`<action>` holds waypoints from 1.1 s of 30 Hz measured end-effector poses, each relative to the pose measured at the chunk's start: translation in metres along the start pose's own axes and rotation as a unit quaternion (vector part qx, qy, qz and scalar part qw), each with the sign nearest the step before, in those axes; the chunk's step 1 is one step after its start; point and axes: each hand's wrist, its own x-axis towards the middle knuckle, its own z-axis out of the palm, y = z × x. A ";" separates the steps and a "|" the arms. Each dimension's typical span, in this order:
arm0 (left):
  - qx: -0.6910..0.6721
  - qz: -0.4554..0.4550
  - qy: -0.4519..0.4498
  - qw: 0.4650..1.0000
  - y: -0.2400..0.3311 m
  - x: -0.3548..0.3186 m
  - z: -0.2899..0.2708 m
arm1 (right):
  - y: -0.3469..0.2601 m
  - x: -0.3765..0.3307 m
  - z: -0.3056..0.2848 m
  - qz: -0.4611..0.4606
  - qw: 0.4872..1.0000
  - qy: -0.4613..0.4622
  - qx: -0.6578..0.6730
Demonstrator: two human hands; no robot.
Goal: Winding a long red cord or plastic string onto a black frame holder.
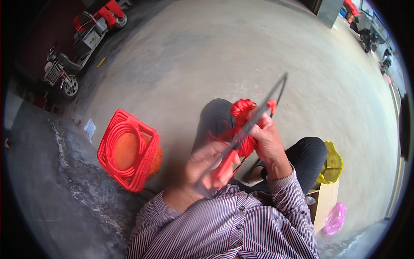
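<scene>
A slim dark frame [277,90] slants across in front of my lap, blurred by motion, with red cord wrapped on part of it. My left hand [202,166] is smeared, but its fingers curl round the frame's lower, red-wrapped part. Higher up, my right hand [268,137] is closed on a bundle of red cord [245,107], its thumb beside the dark bar. More red strands hang between both hands. Whether my right fingers also grip the frame is hidden.
At my left, a squarish frame wrapped in red cord [144,157] rests on a round orange thing [125,149]. On the right are a yellow container [333,162], an open cardboard box [326,205] and a pink plastic bag [335,219]. Parked vehicles [71,64] stand farther off.
</scene>
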 end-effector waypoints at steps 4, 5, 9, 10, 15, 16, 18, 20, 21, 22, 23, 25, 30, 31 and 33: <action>-0.164 -0.097 -0.113 0.975 -0.005 0.019 0.011 | -0.024 0.009 0.018 -0.039 0.951 -0.286 -0.108; -0.004 -0.005 0.024 1.000 -0.021 0.020 0.018 | -0.020 0.015 0.017 -0.084 0.928 -0.351 -0.090; -0.064 -0.027 -0.005 0.998 -0.018 0.011 -0.008 | -0.017 0.002 0.005 -0.072 0.973 -0.178 -0.130; -0.173 -0.082 -0.091 0.977 -0.014 0.009 -0.014 | -0.010 -0.004 0.000 -0.026 0.992 -0.082 -0.090; -0.092 0.086 0.091 0.988 -0.016 0.011 -0.022 | 0.004 -0.040 -0.011 0.025 0.983 -0.152 -0.103; -0.092 0.085 0.092 0.988 -0.017 0.011 -0.024 | 0.011 -0.042 -0.006 0.026 0.983 -0.152 -0.101; -0.020 0.084 0.055 0.995 -0.020 0.009 -0.024 | 0.020 -0.043 0.000 0.033 0.995 -0.026 0.091; -0.115 0.045 0.108 0.986 -0.016 0.008 -0.016 | 0.011 -0.037 -0.006 -0.001 0.997 -0.033 0.070; -0.045 0.058 0.070 0.995 -0.013 0.008 -0.020 | 0.004 -0.031 -0.010 -0.062 0.994 -0.061 0.064; 0.026 0.070 0.030 0.997 -0.010 0.009 -0.023 | -0.003 -0.025 -0.014 -0.124 0.987 -0.088 0.058; 0.065 0.080 0.032 0.994 -0.002 0.012 -0.019 | -0.012 -0.022 -0.016 -0.137 0.981 -0.050 0.126; 0.020 0.089 0.049 0.995 0.003 0.006 -0.016 | -0.027 -0.015 -0.027 -0.167 0.955 0.011 0.246; 0.006 0.131 0.063 0.989 0.004 0.002 -0.039 | -0.019 -0.019 -0.141 -0.094 0.857 -0.199 0.466; 0.020 0.147 0.066 0.987 0.005 -0.001 -0.045 | -0.016 -0.025 -0.116 -0.113 0.904 -0.096 0.400; 0.050 0.155 0.093 0.982 0.008 -0.004 -0.041 | 0.001 -0.040 -0.102 -0.064 0.969 0.083 0.225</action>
